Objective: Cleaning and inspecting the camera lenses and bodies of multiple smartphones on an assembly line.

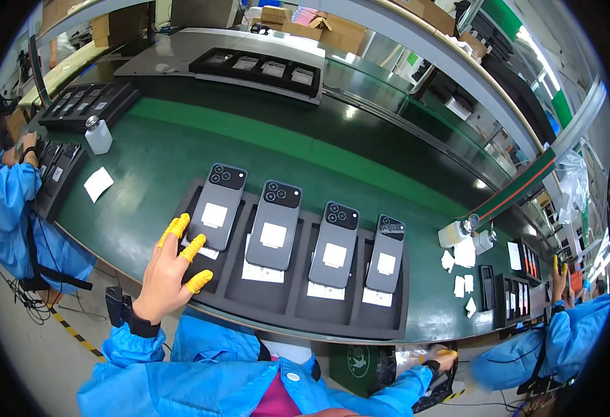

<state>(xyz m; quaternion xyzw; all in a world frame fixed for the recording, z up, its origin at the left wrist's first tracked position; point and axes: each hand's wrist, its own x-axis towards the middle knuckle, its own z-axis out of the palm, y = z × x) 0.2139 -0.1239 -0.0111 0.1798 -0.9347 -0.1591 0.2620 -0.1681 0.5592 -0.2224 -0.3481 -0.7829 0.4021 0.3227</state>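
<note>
Four compartments of a black foam tray (402, 321) each bear a dark grey smartphone, back upward, with a white label and several camera lenses. The leftmost phone (216, 215) lies nearest my left hand (164, 278), whose spread fingers wear yellow finger cots. Its fingertips reach the tray's left side and the phone's lower left corner; whether they touch the phone I cannot tell. Beside it rest the second phone (274, 243), the third phone (333, 254) and the right phone (386, 264). Below the table edge, my right hand (447, 358) hangs by a plastic-lined bin (388, 368); its fingers are too small to read.
A pump bottle (98, 135) and a white cloth (98, 184) are at the left. Another bottle (454, 233) stands among white scraps at the right. A tray (255, 69) sits on the raised surface behind. Co-workers in blue sleeves work at either side.
</note>
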